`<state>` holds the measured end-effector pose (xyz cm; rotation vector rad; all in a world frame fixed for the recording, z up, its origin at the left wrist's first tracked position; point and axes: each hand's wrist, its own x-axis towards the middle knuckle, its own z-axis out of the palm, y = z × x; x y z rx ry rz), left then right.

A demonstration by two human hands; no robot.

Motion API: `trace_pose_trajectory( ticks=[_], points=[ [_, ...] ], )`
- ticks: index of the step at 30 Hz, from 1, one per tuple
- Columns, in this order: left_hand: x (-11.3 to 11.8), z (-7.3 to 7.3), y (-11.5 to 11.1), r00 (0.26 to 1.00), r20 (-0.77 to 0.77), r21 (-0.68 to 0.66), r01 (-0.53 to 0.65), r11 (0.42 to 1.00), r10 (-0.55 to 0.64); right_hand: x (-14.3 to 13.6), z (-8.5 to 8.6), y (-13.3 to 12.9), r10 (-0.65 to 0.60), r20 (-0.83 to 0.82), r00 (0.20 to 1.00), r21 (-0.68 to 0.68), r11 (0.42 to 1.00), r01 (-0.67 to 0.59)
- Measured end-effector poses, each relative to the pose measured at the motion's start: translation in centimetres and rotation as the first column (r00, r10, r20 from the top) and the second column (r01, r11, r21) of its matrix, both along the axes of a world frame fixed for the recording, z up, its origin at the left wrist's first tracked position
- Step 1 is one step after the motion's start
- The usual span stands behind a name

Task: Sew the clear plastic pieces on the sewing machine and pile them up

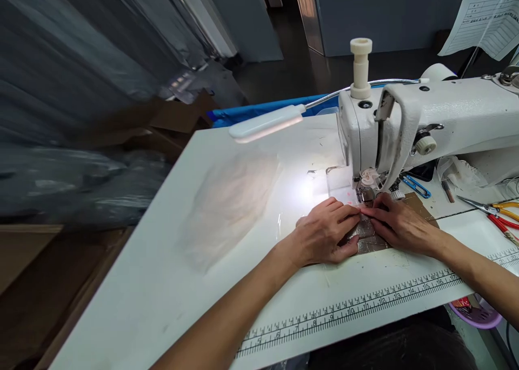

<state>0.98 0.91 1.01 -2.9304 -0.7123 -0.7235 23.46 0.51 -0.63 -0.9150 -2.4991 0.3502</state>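
Note:
A white sewing machine [446, 116] stands at the right, its needle and presser foot [367, 194] low over the table. Just in front of the foot lies a thin, shiny brownish piece of fabric [371, 244]. My left hand [324, 232] rests on the fabric's left side with bent fingers, gripping its edge near the foot. From the right, my right hand [399, 226] pinches the same edge, and the fingertips of both hands almost meet. My hands cover part of the fabric, and what lies under the fingertips is hidden.
A lamp [267, 123] lights the white table [162, 283]. A measuring scale [352, 310] runs along its front. Scissors [506, 205], a red-handled tool [503, 226] and a blue thread snipper [416, 186] lie right. A purple basket [482, 318] hangs below; cardboard boxes [174, 116] stand left.

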Motion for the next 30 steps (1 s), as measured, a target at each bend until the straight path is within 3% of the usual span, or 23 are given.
trace_pose_trajectory(
  ticks=[9,21,30],
  points=[
    [-0.3,-0.2,0.2,0.997,-0.048,-0.026,-0.055,0.998,0.054,0.1,0.0,-0.1,0.012,0.014,1.000,0.012,1.000,-0.013],
    [-0.3,0.1,0.8,0.985,-0.109,-0.024,-0.134,0.991,0.130,-0.6,0.6,-0.1,-0.074,0.094,0.993,-0.050,0.996,0.079],
    [-0.3,0.1,1.1,0.971,-0.146,-0.034,-0.195,0.980,0.188,0.6,1.8,0.5,-0.172,0.003,0.985,-0.170,0.971,0.170]
  ],
)
